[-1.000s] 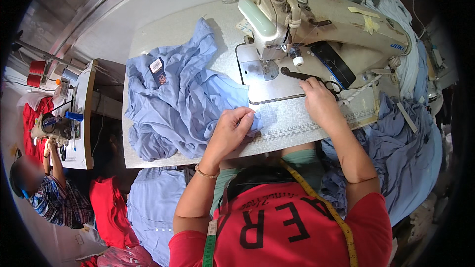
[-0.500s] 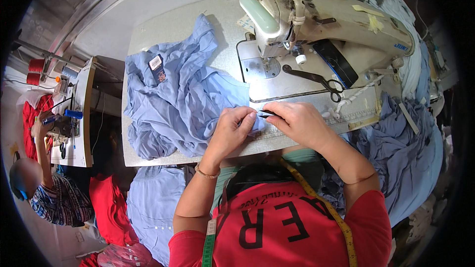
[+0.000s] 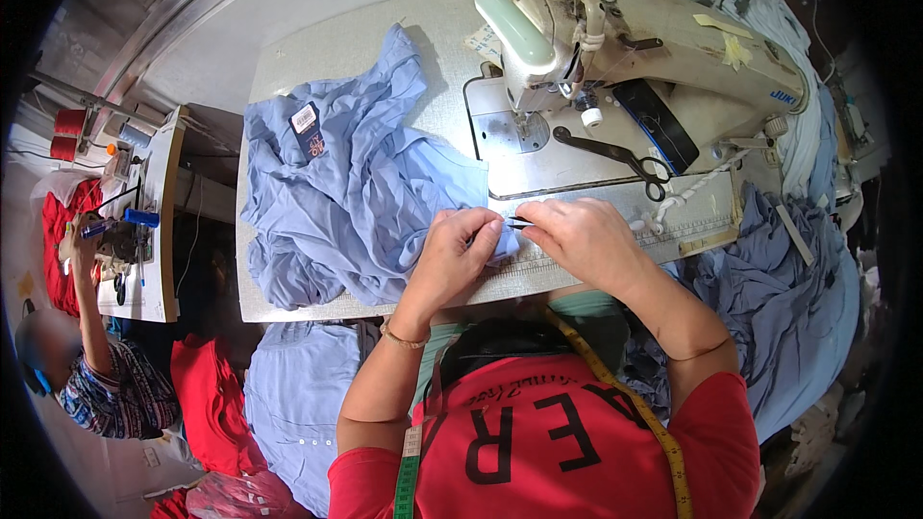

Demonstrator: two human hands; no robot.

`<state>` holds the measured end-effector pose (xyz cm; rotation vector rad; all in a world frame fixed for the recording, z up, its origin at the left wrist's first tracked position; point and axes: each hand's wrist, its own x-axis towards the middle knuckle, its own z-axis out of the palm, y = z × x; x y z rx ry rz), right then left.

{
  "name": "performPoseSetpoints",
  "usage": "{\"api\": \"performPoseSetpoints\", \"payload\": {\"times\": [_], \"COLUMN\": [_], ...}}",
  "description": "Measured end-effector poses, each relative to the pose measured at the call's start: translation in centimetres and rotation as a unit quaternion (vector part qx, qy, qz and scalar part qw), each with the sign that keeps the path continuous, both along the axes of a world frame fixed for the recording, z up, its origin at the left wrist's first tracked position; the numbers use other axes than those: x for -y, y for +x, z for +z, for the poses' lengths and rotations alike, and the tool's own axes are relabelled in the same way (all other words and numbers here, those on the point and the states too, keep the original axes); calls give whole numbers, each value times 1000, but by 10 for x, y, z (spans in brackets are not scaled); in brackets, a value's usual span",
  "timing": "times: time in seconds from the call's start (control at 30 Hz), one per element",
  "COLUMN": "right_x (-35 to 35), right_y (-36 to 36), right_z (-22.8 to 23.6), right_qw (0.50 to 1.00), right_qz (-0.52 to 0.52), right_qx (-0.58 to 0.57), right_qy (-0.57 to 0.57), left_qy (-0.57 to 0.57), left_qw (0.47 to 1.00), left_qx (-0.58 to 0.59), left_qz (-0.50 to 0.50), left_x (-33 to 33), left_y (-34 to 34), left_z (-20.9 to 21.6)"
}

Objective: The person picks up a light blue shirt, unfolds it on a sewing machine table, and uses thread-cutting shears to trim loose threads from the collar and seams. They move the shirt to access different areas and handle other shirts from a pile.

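Observation:
A light-blue garment (image 3: pixel 336 202) with a dark tag (image 3: pixel 308 131) lies crumpled on the left of the sewing table. At the table's front edge, my left hand (image 3: pixel 450 255) is closed, pinching the garment's near right part between thumb and finger. Close beside it, my right hand (image 3: pixel 588 238) is shut on a small dark tool (image 3: pixel 520 223). Its two thin points face the pinched cloth; whether it is tweezers or thread snips I cannot tell. The fingertips nearly meet, and the exact spot under them is hidden.
Behind my hands stands a sewing machine (image 3: pixel 673 38). Black scissors (image 3: pixel 615 156) and a dark phone (image 3: pixel 657 125) lie on its bed. More blue cloth (image 3: pixel 769 279) is heaped at the right. Another person (image 3: pixel 115 384) works at a table on the far left.
The view has shifted slightly. My hands keep nearly the same pose at the cloth, with only a small shift of the right fingers and the dark tool.

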<state>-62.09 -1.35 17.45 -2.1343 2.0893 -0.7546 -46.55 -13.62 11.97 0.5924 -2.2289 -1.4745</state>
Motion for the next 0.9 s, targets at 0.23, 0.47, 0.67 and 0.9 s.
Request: {"api": "performPoseSetpoints", "payload": {"times": [0.23, 0.47, 0.67, 0.9], "right_x": [1, 5, 6, 5], "right_y": [3, -2, -7, -13], "right_z": [3, -12, -18, -28], "right_qw": [998, 998, 981, 775], "right_qz": [10, 16, 6, 78], "right_qx": [-67, 52, 189, 628], "right_qy": [7, -19, 28, -2], "left_qy": [-42, -40, 6, -139], "left_qw": [999, 999, 1000, 990], "left_qx": [-5, -31, -1, -34], "left_qz": [0, -3, -4, -11], "left_x": [0, 1, 1, 0], "left_y": [0, 0, 3, 0], "left_z": [0, -5, 1, -4]}}
